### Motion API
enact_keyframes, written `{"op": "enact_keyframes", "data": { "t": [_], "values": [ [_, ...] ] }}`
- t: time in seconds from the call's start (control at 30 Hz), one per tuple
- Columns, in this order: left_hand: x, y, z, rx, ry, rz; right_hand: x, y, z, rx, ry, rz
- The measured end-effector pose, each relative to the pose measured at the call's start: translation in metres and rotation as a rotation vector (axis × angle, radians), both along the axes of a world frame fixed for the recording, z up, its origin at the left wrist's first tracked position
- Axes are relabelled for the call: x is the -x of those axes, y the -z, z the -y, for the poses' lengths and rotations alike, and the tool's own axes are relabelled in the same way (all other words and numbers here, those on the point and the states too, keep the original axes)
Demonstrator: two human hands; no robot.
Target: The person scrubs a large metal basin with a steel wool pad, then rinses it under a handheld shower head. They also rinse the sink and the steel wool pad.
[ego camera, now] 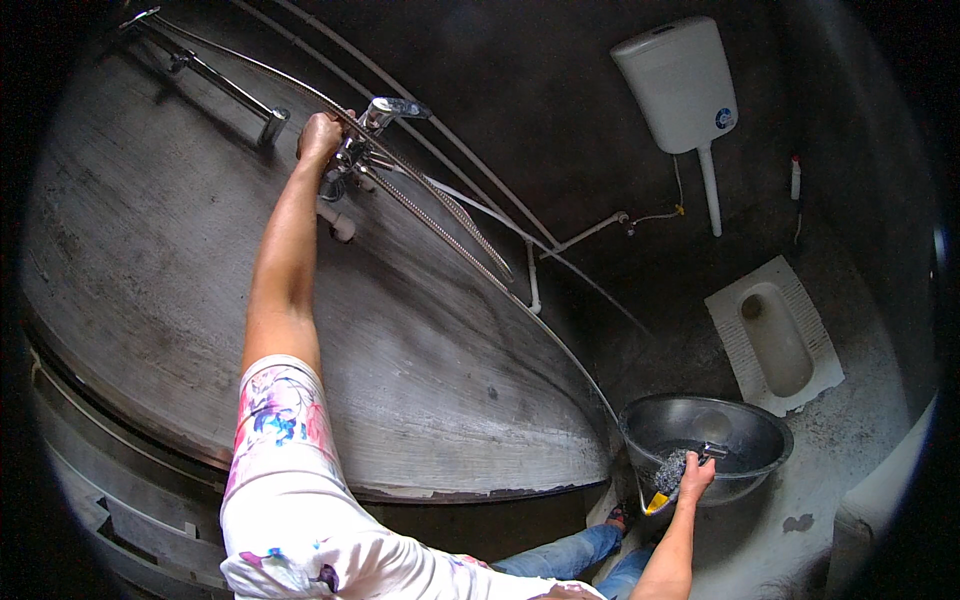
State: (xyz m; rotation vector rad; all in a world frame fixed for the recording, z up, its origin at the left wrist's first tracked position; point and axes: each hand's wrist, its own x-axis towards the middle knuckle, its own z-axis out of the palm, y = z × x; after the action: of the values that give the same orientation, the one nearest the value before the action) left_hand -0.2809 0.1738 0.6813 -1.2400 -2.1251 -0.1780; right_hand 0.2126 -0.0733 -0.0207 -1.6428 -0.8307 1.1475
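Note:
On the left, my left hand (321,136) is curled at the near end of a chrome wall mixer tap (352,154), its fingertips partly hidden behind the tap and hose. A lever handle (394,109) sticks out on top of the tap. Low on the right, my right hand (697,478) grips a hand shower over a dark round basin (705,409). A steel-wool scourer (670,472) is bunched against the same hand. Yellow tape (657,502) wraps the shower's lower end, where the metal shower hose (480,262) joins it.
A grey wall panel or slab (450,405) fills the left side. Beyond the basin lies a squat toilet (780,349), with a white cistern (682,86) on the dark wall. A chrome rail (229,88) and white pipes (480,169) run along the walls.

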Motion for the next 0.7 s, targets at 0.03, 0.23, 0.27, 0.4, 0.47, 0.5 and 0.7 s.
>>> {"op": "enact_keyframes", "data": {
  "t": [0.03, 0.23, 0.27, 0.4, 0.47, 0.5, 0.7],
  "values": [
    [0.006, -0.003, -0.002, 0.024, -0.037, -0.038, 0.005, -0.004, 0.001, -0.011, -0.002, -0.017],
    [-0.004, 0.002, -0.012, 0.015, -0.128, 0.032, 0.001, -0.008, -0.001, 0.023, -0.018, 0.032],
    [-0.004, 0.006, -0.011, 0.015, -0.115, 0.036, 0.0, -0.009, -0.001, 0.035, -0.021, 0.038],
    [0.039, -0.009, -0.016, 0.152, 0.049, -0.053, 0.008, -0.003, -0.001, -0.031, 0.021, 0.022],
    [0.046, -0.006, -0.015, 0.152, 0.196, 0.107, 0.007, 0.0, -0.001, -0.017, 0.024, 0.021],
    [0.047, -0.006, -0.014, 0.152, 0.266, 0.186, 0.008, 0.0, -0.001, -0.024, 0.024, 0.018],
    [0.026, 0.005, -0.003, 0.105, 0.332, 0.256, 0.002, -0.003, -0.002, -0.009, 0.001, 0.051]
  ]
}}
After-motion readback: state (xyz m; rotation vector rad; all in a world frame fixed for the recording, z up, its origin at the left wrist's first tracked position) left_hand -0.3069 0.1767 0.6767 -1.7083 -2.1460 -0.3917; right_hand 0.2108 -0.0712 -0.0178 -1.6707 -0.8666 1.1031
